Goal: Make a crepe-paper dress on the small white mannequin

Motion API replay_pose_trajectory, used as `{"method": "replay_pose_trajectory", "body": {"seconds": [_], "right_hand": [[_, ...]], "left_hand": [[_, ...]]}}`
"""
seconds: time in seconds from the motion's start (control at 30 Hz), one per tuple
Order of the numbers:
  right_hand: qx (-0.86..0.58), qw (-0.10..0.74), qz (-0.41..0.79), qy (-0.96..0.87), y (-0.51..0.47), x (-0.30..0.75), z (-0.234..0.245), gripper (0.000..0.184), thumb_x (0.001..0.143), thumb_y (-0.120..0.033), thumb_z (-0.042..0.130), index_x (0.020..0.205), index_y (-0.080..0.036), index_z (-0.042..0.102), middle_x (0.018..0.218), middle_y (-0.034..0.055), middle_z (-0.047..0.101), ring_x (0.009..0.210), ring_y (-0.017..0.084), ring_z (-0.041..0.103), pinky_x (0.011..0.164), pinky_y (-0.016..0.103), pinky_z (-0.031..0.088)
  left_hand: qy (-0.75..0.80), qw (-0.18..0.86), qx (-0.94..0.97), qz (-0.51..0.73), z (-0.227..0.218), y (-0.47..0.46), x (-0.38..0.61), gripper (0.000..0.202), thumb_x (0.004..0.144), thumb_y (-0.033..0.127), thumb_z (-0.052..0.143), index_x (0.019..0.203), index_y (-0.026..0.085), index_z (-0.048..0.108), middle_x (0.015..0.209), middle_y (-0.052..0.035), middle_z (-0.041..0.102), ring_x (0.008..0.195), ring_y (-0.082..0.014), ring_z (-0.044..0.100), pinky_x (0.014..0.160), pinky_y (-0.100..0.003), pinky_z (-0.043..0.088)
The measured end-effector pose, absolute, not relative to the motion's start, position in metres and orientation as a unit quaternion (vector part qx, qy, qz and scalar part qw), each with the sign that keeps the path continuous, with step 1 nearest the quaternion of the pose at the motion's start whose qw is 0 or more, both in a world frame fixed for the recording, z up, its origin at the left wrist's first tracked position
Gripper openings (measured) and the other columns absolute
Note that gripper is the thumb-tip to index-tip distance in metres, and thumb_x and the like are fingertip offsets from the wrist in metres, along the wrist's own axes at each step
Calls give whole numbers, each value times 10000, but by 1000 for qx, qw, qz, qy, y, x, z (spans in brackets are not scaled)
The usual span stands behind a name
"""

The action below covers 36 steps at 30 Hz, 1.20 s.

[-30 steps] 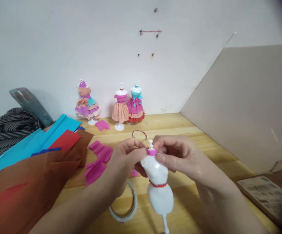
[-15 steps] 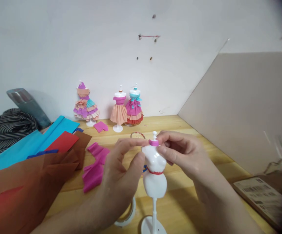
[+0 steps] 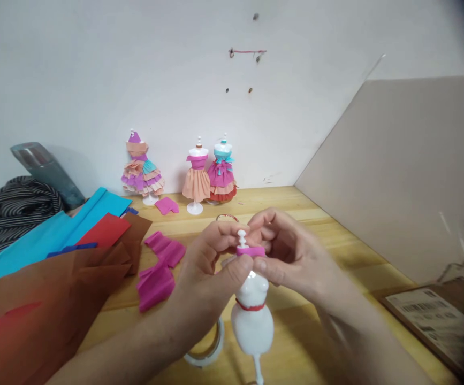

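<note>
Glossy white plastic makes up the form (image 3: 251,326), neck up in front of the person; its foot is cut off below, so I cannot tell whether it rests on the bench (image 3: 294,208). A red band (image 3: 250,306) circles its waist. At its neck lies a magenta strip (image 3: 251,251), running across the front and out past one side. The left hand (image 3: 215,262) grips the form there, thumb in front just under the strip, fingers behind and partly hidden. The right hand (image 3: 291,248) pinches the strip's loose end between thumb and fingers.

The step in hand looks like wrapping the strip as a collar. The next move would call for a steady left hand while the right draws the end snugly round behind the neck, gently, since such thin stuff could tear.

Left of the form sits a roll of tape (image 3: 221,340); farther left spreads brown paper (image 3: 75,278). Right of the form is a parcel (image 3: 428,315). Between the form and the paper lie magenta scraps (image 3: 155,289). Just beyond the form, a thin ring (image 3: 227,215) shows partly. Farthest behind the form, three dressed dummies (image 3: 196,182) stand near the wall (image 3: 175,64).
</note>
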State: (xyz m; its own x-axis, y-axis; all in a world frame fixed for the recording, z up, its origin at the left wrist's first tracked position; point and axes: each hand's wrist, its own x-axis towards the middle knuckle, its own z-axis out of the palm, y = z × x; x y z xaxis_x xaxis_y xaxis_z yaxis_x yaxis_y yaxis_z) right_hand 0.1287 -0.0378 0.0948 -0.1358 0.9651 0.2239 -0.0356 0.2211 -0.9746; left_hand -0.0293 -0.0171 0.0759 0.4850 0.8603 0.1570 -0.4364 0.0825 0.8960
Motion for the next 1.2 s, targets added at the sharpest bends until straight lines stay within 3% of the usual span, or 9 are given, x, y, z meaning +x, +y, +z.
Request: {"method": "replay_pose_trajectory", "body": {"seconds": [0.1,0.17,0.33,0.47,0.6,0.77,0.97,1.2], "right_hand": [[-397,523,477,-584,-36,130,95,397,758,-396,789,975,-198,523,665,-44,520,524,68,453,427,168,365],[-401,527,463,-589,-35,132,94,422,758,-398,789,1019,-194,528,684,-33,539,537,74,470,429,171,371],[-409,542,428,-597,-34,135,92,402,756,-402,783,1005,-194,545,698,-14,573,528,83,485,421,186,387],[-437,568,368,-593,-37,130,89,359,769,-364,764,1021,-212,557,722,-11,584,555,99,515,475,215,440],[-475,562,330,-591,-43,126,89,354,769,-384,755,1021,-202,586,715,-1,579,602,128,549,515,240,471],[-424,541,425,-588,-42,132,94,330,779,-462,737,876,-168,624,660,0,552,515,96,476,439,214,402],[-423,509,465,-588,-40,139,99,319,760,-442,763,740,-160,616,633,-2,544,535,95,468,469,208,381],[-417,517,494,-560,-36,142,98,281,734,-387,787,676,-157,637,610,-5,542,539,95,469,488,220,390]], "left_hand": [[213,731,463,454,77,-17,-31,459,775,280,740,1210,275,594,969,-35,732,891,-174,661,802,-296,490],[212,751,433,452,80,-15,-33,502,766,298,744,1241,265,586,946,-40,736,864,-176,666,800,-303,492],[254,734,409,479,81,-10,-33,247,771,298,722,989,188,686,984,-59,725,904,-176,647,827,-299,484],[300,719,429,458,78,-11,-28,221,701,329,785,806,166,679,813,-26,683,744,-122,582,707,-244,463],[296,723,443,440,76,-14,-26,278,682,373,801,797,171,649,779,-20,659,686,-111,548,635,-228,439],[272,734,461,417,73,-16,-26,232,744,365,755,818,170,654,790,-24,672,711,-115,579,667,-232,445],[278,740,453,412,70,-17,-23,380,689,323,807,968,177,596,837,-37,704,741,-130,605,709,-255,467],[278,743,457,403,73,-16,-22,304,670,330,816,800,165,596,731,5,626,651,-85,535,638,-215,429]]}}
